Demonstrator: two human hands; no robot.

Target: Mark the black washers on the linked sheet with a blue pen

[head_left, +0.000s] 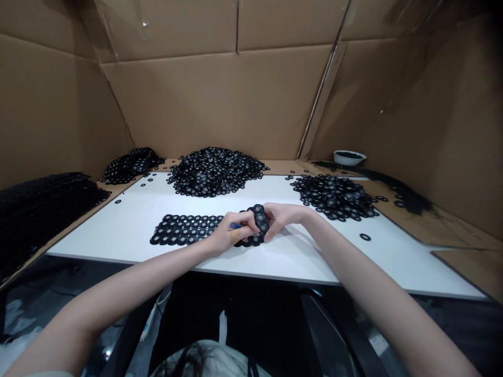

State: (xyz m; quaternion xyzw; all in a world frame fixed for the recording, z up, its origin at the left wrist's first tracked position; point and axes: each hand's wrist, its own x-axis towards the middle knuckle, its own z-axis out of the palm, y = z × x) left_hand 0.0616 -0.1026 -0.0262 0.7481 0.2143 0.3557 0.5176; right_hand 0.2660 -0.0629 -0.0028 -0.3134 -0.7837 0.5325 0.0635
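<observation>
A strip of joined black rings (184, 230) with pale centres lies flat on the white table, its right end lifted and curled up. My left hand (230, 231) is closed over the strip, gripping a small blue tool (236, 225) whose tip is hidden against the rings. On the other side, my right hand (280, 215) pinches the raised end of the strip between thumb and fingers. How the rings are fastened to each other is too small to make out.
A large heap of loose black rings (212, 170) stands at the back; a smaller heap (336, 196) lies right. A single ring (365, 237) sits apart. Dark strips (43, 204) are stacked left. A white bowl (349, 157) stands back right. Cardboard walls (220, 104) enclose the white table (129, 235).
</observation>
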